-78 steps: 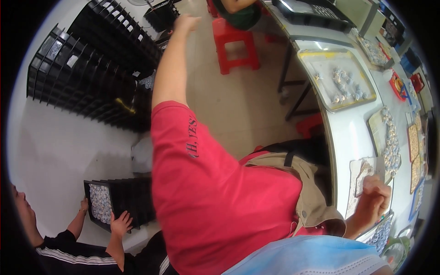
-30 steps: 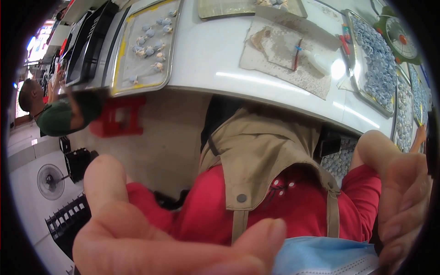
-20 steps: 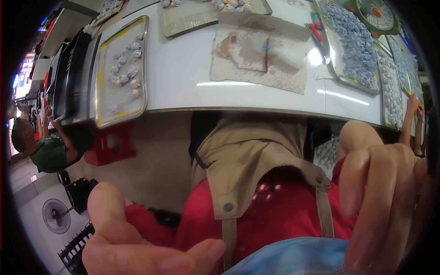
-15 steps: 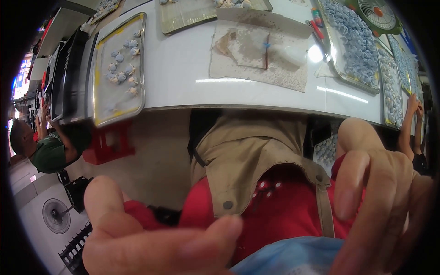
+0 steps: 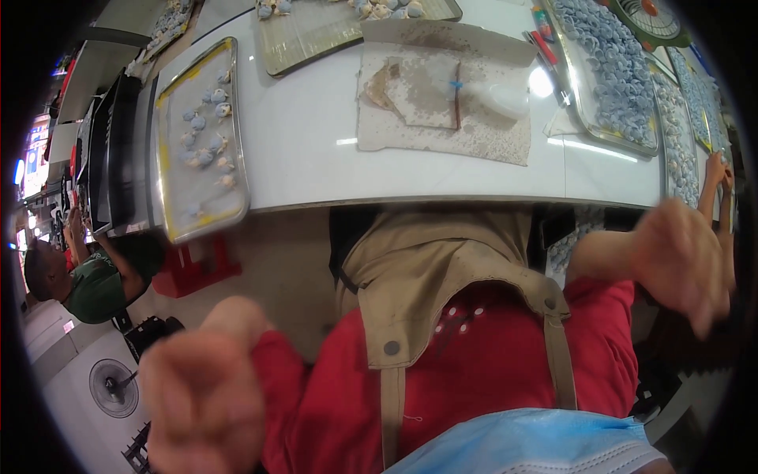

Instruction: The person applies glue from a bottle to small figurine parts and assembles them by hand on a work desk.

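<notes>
Both hands are raised close to the camera, off the table and smeared by motion. My left hand (image 5: pixel 201 395) is at the lower left, its fingers seeming curled, and nothing can be made out in it. My right hand (image 5: pixel 687 257) is at the right, past the table's front edge, its fingers blurred together. Ahead on the white table lies a stained pale board (image 5: pixel 489 142). A thin brown stick with a blue wrap (image 5: pixel 457 95) rests on it beside a clear, pale piece (image 5: pixel 501 99).
At the left, a metal tray (image 5: pixel 241 170) bears small blue-and-cream figures. Another tray (image 5: pixel 276 59) sits farther back. On the right, a tray of blue pieces (image 5: pixel 608 79) stands near red-handled tools (image 5: pixel 543 46). A person in green (image 5: pixel 103 284) and another person's arms (image 5: pixel 714 186) flank the table.
My hands have drawn apart and back from the camera, the left lower-left and the right outward, uncovering more of the red shirt and apron straps. The view has shifted slightly.
</notes>
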The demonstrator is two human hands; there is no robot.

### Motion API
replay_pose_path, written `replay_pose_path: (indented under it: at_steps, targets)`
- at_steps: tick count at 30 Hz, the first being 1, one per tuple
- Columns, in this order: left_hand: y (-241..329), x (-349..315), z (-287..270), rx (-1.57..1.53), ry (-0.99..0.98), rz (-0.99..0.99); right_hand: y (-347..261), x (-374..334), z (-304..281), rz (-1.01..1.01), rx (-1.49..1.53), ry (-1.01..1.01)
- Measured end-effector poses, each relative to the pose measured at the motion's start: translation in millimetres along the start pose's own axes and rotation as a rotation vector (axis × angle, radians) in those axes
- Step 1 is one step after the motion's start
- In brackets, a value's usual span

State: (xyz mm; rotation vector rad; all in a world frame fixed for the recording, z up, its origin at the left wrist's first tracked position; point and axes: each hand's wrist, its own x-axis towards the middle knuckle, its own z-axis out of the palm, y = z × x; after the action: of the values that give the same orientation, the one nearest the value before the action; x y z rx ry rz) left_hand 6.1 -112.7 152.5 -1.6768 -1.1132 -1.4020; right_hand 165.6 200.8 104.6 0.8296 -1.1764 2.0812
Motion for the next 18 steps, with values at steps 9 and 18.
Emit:
replay_pose_path:
  at_steps: [9, 18]
  targets:
    - [-27.1, -100.4, 19.2, 0.33, -0.274, -0.741, 82.1, -98.0, -57.3, 0.222, -0.519, 0.577]
    - [-72.6, -136.1, 45.2, 0.358, -0.23, -0.978, 98.7, -110.2, -56.3, 0.226, -0.903, 0.567]
